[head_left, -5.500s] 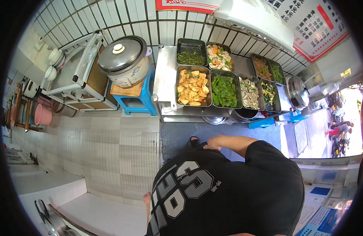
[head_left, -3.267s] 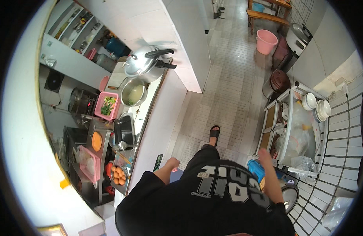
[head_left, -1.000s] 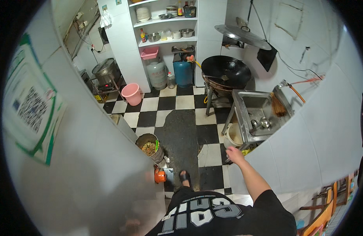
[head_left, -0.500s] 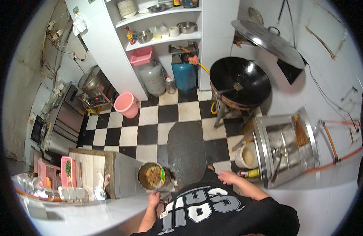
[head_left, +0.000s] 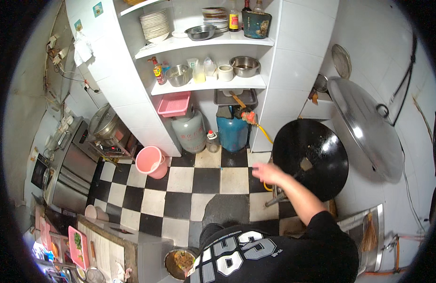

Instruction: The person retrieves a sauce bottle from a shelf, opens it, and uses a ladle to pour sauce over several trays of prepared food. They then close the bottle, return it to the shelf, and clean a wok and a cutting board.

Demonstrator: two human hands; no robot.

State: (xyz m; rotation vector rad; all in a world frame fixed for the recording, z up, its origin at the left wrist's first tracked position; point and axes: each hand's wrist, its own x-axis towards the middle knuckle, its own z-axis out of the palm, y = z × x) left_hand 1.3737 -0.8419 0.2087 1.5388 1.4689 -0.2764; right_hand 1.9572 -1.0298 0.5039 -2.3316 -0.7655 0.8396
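My right hand (head_left: pixel 266 173) reaches forward over the floor, just left of a big black wok (head_left: pixel 310 151). Its fingers look loosely stretched out, somewhat blurred, and hold nothing I can see. Beyond it stands a blue gas cylinder (head_left: pixel 232 133) topped by a red valve fitting (head_left: pixel 248 117), from which a yellow hose (head_left: pixel 265 134) runs towards the wok. The hand is apart from all of these. A scoop or spatula head (head_left: pixel 306 163) lies in the wok. My left hand is out of sight, and the black shirt (head_left: pixel 279 257) fills the lower middle.
Shelves (head_left: pixel 208 86) with bowls, plates and bottles rise ahead. Below stand a grey gas cylinder (head_left: pixel 190 134) and a pink bucket (head_left: pixel 151 162). A large metal lid (head_left: pixel 364 129) leans at the right wall. A metal sink (head_left: pixel 376 236) and a waste bin (head_left: pixel 173 254) are nearby.
My right hand has gone from beside my body to out in front, near the wok. My left hand has left the view. The shelves and wok now appear nearer.
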